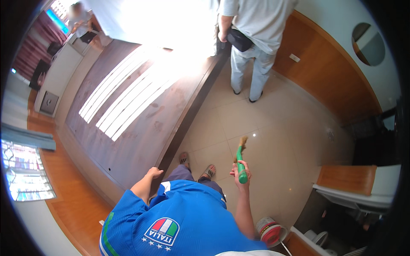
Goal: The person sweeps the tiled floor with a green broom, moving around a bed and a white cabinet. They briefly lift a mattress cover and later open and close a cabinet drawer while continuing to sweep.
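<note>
My right hand is wrapped round the green handle of a brush, which points away from me over the tiled floor. Brown bristles show at its far end. To the left, my left hand has its fingers curled, and I see nothing in it. That hand is nearest the dark edge of a low wooden platform; whether it touches the edge, I cannot tell. Strips of bright light lie across the platform's top.
Ahead, a person in pale jeans stands beside the platform with a black waist bag. Another person is at the far left by a white cabinet. A round bucket and a wooden-topped unit are at my right.
</note>
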Motion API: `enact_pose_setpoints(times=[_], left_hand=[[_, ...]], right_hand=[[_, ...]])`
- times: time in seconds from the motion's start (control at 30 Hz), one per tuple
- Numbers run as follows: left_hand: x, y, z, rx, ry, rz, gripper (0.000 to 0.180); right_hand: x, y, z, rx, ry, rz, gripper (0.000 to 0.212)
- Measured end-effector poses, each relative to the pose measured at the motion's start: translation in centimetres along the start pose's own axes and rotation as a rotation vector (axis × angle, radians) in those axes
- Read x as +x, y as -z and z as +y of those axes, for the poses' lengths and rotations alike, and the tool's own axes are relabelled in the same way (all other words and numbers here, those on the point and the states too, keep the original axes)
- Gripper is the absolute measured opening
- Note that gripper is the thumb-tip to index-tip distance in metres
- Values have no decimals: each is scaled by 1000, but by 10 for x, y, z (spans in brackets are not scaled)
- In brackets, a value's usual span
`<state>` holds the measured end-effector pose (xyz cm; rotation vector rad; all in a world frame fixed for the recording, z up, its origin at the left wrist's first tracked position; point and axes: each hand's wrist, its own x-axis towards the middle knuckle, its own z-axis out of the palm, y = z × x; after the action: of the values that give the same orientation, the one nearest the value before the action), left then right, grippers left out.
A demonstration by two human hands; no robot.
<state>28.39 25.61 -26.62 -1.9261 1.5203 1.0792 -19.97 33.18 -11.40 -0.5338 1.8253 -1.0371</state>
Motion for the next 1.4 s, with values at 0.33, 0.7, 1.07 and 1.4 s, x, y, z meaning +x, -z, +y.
enact_pose_setpoints(times=[0.33,0.7,1.07,1.4], left_hand=[[-31,-32,40,-832,183,-38,42],[88,95,89,-802,83,-114,40],[122,232,162,-874,44,123,36],[74,198,194,-795,184,-49,38]], right_hand=[[84,27,-25,714,-358,-160,38],[169,13,-73,449,-396,58,49],[284,-24,-20,547,-600,263,51],[387,-35,-15,701,-627,-48,26]])
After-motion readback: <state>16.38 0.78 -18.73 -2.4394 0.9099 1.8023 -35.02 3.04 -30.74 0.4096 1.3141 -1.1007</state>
